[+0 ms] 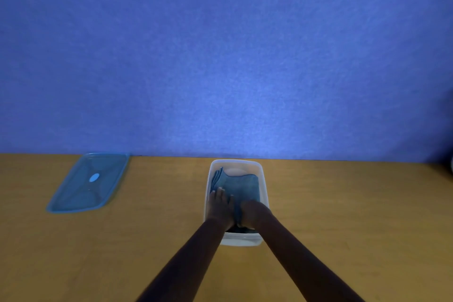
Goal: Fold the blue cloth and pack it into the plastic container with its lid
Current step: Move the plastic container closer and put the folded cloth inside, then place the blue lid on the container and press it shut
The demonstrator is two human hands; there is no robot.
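The folded blue cloth (241,185) lies inside the clear plastic container (264,184), which stands on the wooden table near the blue wall. My left hand (219,206) rests flat on the cloth's near left part, fingers spread. Beside it my right hand (251,212) is curled down onto the cloth's near right part; its fingertips are hidden. Both hands are inside the container. The blue see-through lid (88,182) lies flat on the table far to the left, apart from the container.
The wooden table (343,216) runs up to a blue wall (220,56) right behind the container. A dark object (449,167) shows at the far right edge.
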